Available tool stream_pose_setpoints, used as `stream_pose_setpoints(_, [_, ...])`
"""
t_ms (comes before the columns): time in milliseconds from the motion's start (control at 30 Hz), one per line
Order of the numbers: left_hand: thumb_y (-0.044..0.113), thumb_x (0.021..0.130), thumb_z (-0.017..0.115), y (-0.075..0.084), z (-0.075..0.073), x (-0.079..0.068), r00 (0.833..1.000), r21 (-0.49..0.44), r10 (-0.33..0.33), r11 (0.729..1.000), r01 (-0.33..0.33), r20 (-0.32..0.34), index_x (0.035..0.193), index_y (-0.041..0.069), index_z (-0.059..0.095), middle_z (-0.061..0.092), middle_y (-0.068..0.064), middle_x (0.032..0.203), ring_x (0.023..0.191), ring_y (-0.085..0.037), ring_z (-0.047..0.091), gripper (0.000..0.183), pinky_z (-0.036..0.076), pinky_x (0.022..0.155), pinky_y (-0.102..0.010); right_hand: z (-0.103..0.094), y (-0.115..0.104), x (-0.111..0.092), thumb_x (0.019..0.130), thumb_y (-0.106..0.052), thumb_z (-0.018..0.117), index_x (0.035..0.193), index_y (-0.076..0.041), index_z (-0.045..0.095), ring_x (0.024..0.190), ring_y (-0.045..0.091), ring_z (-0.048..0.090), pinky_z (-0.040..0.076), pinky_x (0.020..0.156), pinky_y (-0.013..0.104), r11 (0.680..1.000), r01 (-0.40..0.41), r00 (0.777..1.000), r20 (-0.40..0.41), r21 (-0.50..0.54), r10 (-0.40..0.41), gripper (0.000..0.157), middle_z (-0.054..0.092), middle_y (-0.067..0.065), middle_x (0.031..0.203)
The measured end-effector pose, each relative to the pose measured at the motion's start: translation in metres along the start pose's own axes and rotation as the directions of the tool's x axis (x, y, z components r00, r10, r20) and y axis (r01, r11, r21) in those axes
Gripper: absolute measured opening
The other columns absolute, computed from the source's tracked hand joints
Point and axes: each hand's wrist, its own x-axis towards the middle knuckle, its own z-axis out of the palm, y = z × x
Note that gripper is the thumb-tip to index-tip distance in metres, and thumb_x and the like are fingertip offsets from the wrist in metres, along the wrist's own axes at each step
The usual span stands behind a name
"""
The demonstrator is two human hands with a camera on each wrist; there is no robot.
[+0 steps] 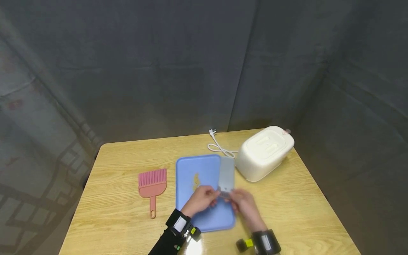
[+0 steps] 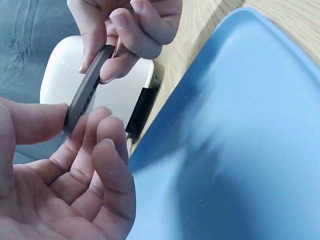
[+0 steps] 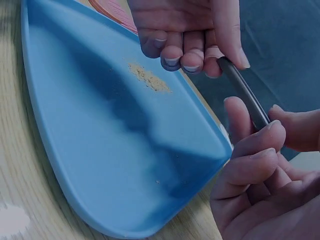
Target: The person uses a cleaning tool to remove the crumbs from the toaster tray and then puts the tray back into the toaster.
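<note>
Both hands hold a thin grey crumb tray [image 1: 226,173] by its near end, above the right part of a blue tray [image 1: 220,221]. My left hand [image 1: 202,200] pinches one corner between thumb and fingers. At the other corner, my right hand [image 1: 244,205] does the same. The wrist views show the end of the crumb tray [image 2: 85,95] edge-on, dark grey, between the two thumbs. A small heap of tan crumbs [image 3: 149,78] lies on the blue tray, with a few specks scattered about it.
A white toaster [image 1: 266,152] stands just right of the blue tray. Its white cord and plug [image 1: 213,133] lie behind, near the table's back edge. Left of the tray is a pink brush [image 1: 153,191], handle toward me. Dark cloth [image 1: 153,71] hangs behind the table.
</note>
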Motion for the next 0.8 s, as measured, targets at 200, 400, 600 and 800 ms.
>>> stream_pose_setpoints(200, [0.027,0.103,0.061,0.001,-0.006,0.001,1.0,0.031,0.006,1.0,-0.006,-0.009,0.089,0.003,0.067,0.064,-0.001,0.071,0.062,-0.014,0.06,0.029,0.05,0.059,-0.03,0.0,-0.002,0.0,0.096,-0.021,0.069,0.102,0.005,0.068,0.054,0.012,0.045,0.039,0.051,0.024,0.994,-0.003,0.999,0.05,-0.109,0.008,0.027,0.067,0.013,0.078])
stream_pose_setpoints(400, [0.024,0.103,0.057,-0.002,-0.009,0.005,1.0,0.076,0.012,0.997,-0.01,-0.021,0.088,0.002,0.066,0.061,0.001,0.07,0.062,-0.014,0.058,0.029,0.048,0.059,-0.03,0.001,-0.004,-0.001,0.096,-0.021,0.069,0.097,0.005,0.068,0.054,0.011,0.045,0.039,0.052,0.023,0.99,-0.008,0.994,0.104,-0.139,0.023,0.026,0.065,0.009,0.075])
stream_pose_setpoints(600, [0.023,0.104,0.054,-0.003,-0.011,0.007,1.0,0.091,0.012,0.996,-0.011,-0.019,0.086,-0.001,0.065,0.059,0.002,0.068,0.06,-0.012,0.056,0.032,0.046,0.057,-0.029,0.002,-0.004,-0.001,0.093,-0.022,0.071,0.093,0.006,0.067,0.054,0.011,0.045,0.04,0.051,0.023,0.991,-0.021,0.992,0.122,-0.133,0.038,0.028,0.064,0.009,0.073])
stream_pose_setpoints(800, [0.022,0.105,0.052,-0.002,-0.013,0.009,0.999,0.147,-0.013,0.989,0.017,-0.03,0.084,0.005,0.063,0.059,0.001,0.069,0.06,-0.014,0.055,0.029,0.045,0.057,-0.031,0.004,-0.003,0.0,0.093,-0.023,0.072,0.098,0.005,0.068,0.054,0.01,0.046,0.039,0.051,0.022,0.991,-0.052,0.988,0.135,-0.125,0.069,0.029,0.068,0.01,0.076])
